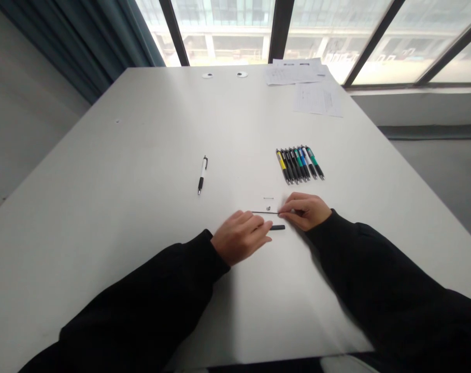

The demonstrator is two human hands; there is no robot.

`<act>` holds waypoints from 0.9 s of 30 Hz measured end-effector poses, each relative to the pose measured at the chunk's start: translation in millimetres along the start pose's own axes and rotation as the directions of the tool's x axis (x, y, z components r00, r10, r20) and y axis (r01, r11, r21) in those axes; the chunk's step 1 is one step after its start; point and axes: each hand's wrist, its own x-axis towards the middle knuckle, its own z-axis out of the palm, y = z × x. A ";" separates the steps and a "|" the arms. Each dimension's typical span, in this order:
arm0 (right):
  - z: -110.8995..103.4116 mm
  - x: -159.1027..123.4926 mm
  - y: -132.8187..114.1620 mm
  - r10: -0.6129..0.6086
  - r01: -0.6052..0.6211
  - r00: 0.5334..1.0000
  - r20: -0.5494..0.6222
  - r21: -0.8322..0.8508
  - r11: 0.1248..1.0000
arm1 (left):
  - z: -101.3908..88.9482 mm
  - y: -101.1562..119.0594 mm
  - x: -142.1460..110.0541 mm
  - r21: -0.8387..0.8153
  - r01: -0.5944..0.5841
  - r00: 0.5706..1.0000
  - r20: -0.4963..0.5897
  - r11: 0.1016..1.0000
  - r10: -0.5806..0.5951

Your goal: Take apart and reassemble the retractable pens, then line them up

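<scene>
My right hand (305, 210) pinches one end of a thin dark pen refill (264, 212) that lies across the white table (142, 181). My left hand (241, 235) rests curled beside it, its fingertips touching a short black pen part (277, 227). A small spring (268, 197) and a tiny round piece (268, 207) lie just beyond the refill. A row of several coloured click pens (299, 164) lies farther back on the right. One white and black pen (202, 174) lies alone to the left.
Sheets of paper (309, 85) lie at the table's far right by the window. Two round white cable caps (224, 75) sit at the far edge. A blue curtain (83, 41) hangs at the back left.
</scene>
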 end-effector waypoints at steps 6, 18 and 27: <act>1.0 -1.0 0.4 0.011 -0.010 0.999 0.035 -0.027 1.000 | 11.8 5.1 1.2 -0.048 0.061 0.989 0.139 0.997 -0.053; 2.4 -4.7 -17.6 0.515 -0.362 0.857 -0.002 0.709 0.606 | 5.4 -2.5 -1.8 -0.875 0.447 0.733 0.239 0.187 -0.637; -11.0 5.0 -0.5 0.479 -0.230 0.877 0.041 0.910 0.344 | 4.8 -6.6 4.7 -0.832 0.499 0.671 0.549 -0.245 -0.498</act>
